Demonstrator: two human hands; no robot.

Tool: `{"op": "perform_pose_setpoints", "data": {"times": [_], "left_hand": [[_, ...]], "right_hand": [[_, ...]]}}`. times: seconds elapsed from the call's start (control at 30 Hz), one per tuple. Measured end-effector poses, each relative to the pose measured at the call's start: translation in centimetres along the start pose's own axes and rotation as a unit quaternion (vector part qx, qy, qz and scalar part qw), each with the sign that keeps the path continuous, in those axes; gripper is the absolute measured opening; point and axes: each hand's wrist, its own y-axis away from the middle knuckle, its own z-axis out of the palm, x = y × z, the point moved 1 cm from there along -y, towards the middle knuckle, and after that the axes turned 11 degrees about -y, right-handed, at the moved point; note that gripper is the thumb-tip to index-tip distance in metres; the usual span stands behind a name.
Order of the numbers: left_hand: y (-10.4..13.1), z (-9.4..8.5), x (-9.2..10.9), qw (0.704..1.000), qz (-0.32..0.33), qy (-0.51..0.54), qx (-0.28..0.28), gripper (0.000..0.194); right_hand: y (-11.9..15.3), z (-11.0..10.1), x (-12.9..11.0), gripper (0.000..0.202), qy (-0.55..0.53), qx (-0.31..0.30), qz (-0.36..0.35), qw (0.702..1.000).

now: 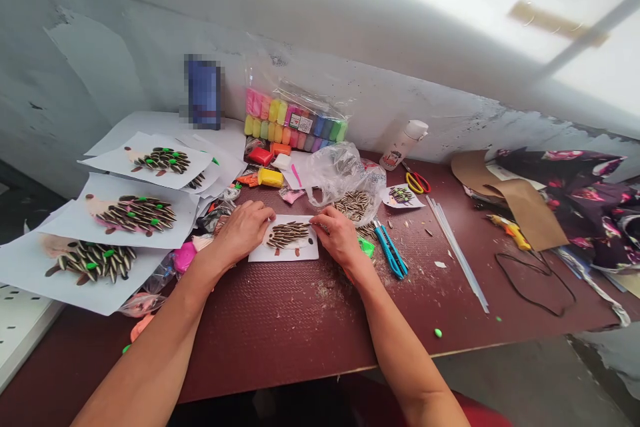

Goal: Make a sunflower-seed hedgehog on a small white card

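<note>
A small white card (pixel 309 252) lies on the table between my hands, bearing a hedgehog figure (pixel 289 235) covered in striped sunflower seeds, with brown feet below. My left hand (pixel 246 228) has its fingers closed at the card's upper left edge. At the upper right edge, my right hand (pixel 339 233) pinches with thumb and forefinger; the exact contact is partly hidden. Behind my right hand, loose sunflower seeds (pixel 356 205) spill from a clear plastic bag (pixel 345 170). A green clay packet (pixel 367 247) and a blue utility knife (pixel 391 251) lie to its right.
Several finished hedgehog cards (pixel 135 213) are stacked at left. Coloured clay packs (pixel 295 121) stand against the wall. Rightward are a white bottle (pixel 404 145), scissors (pixel 417 181), a smaller card (pixel 401 196), glue sticks (pixel 457 253), a yellow glue gun (pixel 515 232) and floral cloth (pixel 575 193).
</note>
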Motion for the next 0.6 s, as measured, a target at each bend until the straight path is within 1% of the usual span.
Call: {"op": "perform_pose_setpoints", "data": {"times": [0.17, 0.37, 0.5, 0.6], "left_hand": [[0.00, -0.07, 0.00, 1.000, -0.001, 0.003, 0.003, 0.027], [-0.03, -0.24, 0.06, 1.000, -0.001, -0.004, 0.008, 0.027], [-0.06, -0.46, 0.20, 1.000, -0.008, -0.008, 0.018, 0.028], [-0.07, -0.89, 0.44, 1.000, -0.011, 0.000, 0.025, 0.028]], "right_hand": [[-0.32, 0.65, -0.13, 0.015, 0.005, -0.018, -0.013, 1.000], [-0.55, 0.66, 0.03, 0.012, 0.017, -0.032, -0.014, 0.999], [-0.51, 0.31, 0.19, 0.012, 0.009, -0.021, -0.014, 1.000], [-0.37, -0.01, 0.13, 0.012, 0.001, -0.015, 0.003, 1.000]]}}
